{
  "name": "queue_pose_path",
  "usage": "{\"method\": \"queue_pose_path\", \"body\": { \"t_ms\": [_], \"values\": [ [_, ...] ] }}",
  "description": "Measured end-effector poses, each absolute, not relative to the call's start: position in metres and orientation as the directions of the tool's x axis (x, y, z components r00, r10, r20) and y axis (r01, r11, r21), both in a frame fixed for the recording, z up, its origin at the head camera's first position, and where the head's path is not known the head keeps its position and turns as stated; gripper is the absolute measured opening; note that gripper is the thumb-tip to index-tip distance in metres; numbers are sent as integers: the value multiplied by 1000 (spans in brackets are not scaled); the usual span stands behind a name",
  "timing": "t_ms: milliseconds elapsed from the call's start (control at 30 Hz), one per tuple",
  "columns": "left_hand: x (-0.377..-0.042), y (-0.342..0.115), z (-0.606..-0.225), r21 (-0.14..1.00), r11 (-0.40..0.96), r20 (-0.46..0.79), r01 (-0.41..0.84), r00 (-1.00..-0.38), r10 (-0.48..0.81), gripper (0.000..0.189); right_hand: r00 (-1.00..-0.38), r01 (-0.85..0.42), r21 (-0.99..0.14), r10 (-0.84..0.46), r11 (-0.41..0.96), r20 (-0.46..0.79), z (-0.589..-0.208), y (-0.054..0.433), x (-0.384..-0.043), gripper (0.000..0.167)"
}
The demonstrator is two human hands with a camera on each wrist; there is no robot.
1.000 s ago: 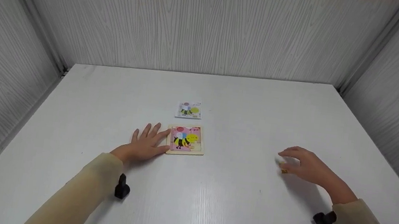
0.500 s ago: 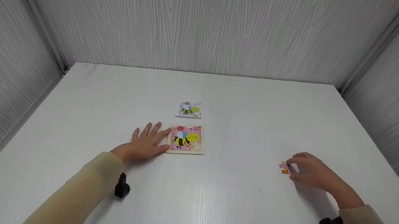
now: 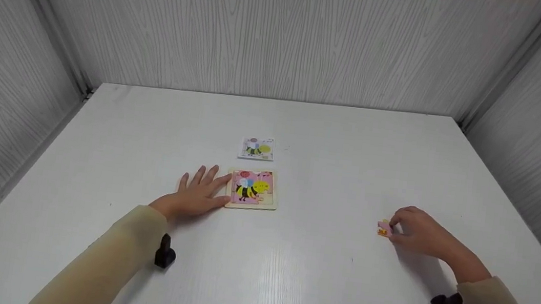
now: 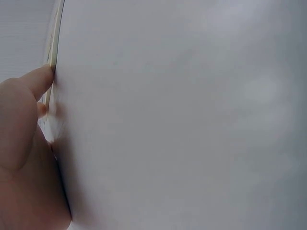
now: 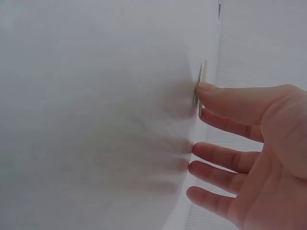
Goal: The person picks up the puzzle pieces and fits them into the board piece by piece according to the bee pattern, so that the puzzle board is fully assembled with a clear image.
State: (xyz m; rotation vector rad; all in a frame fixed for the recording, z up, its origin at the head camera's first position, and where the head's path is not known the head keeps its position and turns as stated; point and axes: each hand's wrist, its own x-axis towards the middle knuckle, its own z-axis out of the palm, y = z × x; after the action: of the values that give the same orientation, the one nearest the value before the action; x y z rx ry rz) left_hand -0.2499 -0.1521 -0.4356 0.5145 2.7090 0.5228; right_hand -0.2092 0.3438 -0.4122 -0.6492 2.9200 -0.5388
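In the head view a square wooden jigsaw puzzle (image 3: 248, 190) with a bee picture lies on the white table, bare wood showing at its lower right. My left hand (image 3: 193, 198) rests to its left, fingers spread. The thumb and index finger touch the puzzle's left edge, and the left wrist view has the thumb (image 4: 39, 81) against that thin rim. Well to the right, my right hand (image 3: 418, 233) pinches a small pink and orange puzzle piece (image 3: 384, 229) between thumb and index finger. Seen edge-on in the right wrist view, the piece (image 5: 203, 72) is close to the tabletop; the other fingers are extended.
Beyond the puzzle lies a small card (image 3: 256, 149) printed with the same bee picture. Pale wood-grain panels (image 3: 285, 35) enclose the table (image 3: 306, 280) at the back and both sides.
My right hand has shifted slightly right from over the piece, uncovering more of it, and the piece has turned a little in the fingers. The left hand and the puzzle have stayed put.
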Motion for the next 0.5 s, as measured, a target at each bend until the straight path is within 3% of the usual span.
{"method": "queue_pose_path", "body": {
  "t_ms": [500],
  "values": [
    [-252,-153,-439,410,865,-239,289,-881,408,70,-871,-442,-447,-492,777,7,-399,306,-220,22]
  ]
}}
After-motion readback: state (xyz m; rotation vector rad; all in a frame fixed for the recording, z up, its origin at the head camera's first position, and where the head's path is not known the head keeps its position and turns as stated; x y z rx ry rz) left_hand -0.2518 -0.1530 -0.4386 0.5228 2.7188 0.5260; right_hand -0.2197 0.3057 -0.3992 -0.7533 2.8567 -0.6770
